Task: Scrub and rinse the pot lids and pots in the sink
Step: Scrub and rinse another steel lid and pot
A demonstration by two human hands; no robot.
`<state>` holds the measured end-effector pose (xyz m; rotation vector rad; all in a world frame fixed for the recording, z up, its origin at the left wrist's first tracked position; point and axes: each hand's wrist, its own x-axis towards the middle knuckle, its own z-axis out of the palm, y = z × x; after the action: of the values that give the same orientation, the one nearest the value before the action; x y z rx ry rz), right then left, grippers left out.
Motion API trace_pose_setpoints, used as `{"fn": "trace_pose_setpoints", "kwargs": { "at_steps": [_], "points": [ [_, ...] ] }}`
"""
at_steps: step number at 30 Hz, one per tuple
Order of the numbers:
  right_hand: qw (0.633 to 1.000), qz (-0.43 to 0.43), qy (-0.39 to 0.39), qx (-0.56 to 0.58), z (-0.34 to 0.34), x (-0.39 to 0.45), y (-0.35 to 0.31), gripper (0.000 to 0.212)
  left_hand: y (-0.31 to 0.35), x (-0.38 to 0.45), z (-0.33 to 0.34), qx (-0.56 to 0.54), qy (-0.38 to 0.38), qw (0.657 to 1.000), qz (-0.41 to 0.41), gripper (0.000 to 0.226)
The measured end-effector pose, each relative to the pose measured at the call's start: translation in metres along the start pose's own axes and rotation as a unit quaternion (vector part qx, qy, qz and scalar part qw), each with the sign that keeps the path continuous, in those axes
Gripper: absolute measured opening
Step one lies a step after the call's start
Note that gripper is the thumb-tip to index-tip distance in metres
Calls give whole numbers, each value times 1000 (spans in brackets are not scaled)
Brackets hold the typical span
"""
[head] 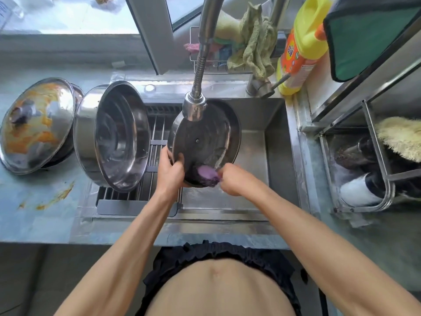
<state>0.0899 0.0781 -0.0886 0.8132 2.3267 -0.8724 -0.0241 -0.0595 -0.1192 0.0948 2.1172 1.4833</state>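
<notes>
Glossy steel lid (pixel 205 142), matt metal sink (pixel 276 156), fuzzy purple scrubber (pixel 207 173), glossy plastic bottle (pixel 300 42)

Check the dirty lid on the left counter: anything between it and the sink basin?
Yes. The steel pot tilted on the drying rack sits directly between the stained lid and the basin. The basin itself is occupied: the left hand holds another lid there under the faucet head while the right hand scrubs it with a purple sponge.
</notes>
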Motion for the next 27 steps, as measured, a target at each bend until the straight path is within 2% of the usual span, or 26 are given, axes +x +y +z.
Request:
{"fn": "trace_pose_setpoints", "kwargs": {
  "at_steps": [1, 4, 6, 10, 12, 14, 15, 17, 20, 22, 24, 26, 27],
  "points": [
    [999, 19, 26, -43, -1, 1, 6, 22, 4, -5, 0, 4, -4, 1000, -3, 15],
    [975, 56, 108, -184, -7, 9, 19, 45, 6, -10, 2, 4, -8, 1000, -14, 13],
    [970, 54, 116, -209, -6, 10, 19, 51, 3, -7, 3, -3, 3, 1000, -14, 9],
    [998, 44, 10, -48, 8, 6, 2, 35, 5, -8, 14, 7, 14, 1000, 11, 25],
    [999, 20, -17, 46, 12, 6, -11, 26, 9, -10, 15, 9, 15, 999, 27, 28],
    [988, 17, -23, 153, 9, 5, -15, 26, 11, -8, 16, 2, 19, 1000, 19, 21],
    [983, 22, -28, 181, 6, 5, -13, 27, 10, -4, 15, -9, 16, 1000, 8, 15],
    [987, 28, -32, 157, 2, 8, -6, 28, 9, 5, 10, -24, 14, 1000, -11, 9],
    [997, 60, 38, 13, -5, 15, 12, 36, 17, 0, 6, -47, 3, 998, -36, 11],
    [990, 90, 112, -7, -10, 17, 25, 42, 17, -4, 6, -70, -4, 995, -65, 7],
    [979, 100, 174, 42, -14, 14, 32, 35, 16, -3, 6, -128, -13, 986, -104, 7],
    [957, 112, 220, 153, -10, 14, 34, 14, 16, 2, 6, -195, -24, 969, -153, 18],
    [941, 128, 230, 213, -6, 14, 32, 12, 16, 3, 7, -225, -31, 957, -179, 24]
  ]
}}
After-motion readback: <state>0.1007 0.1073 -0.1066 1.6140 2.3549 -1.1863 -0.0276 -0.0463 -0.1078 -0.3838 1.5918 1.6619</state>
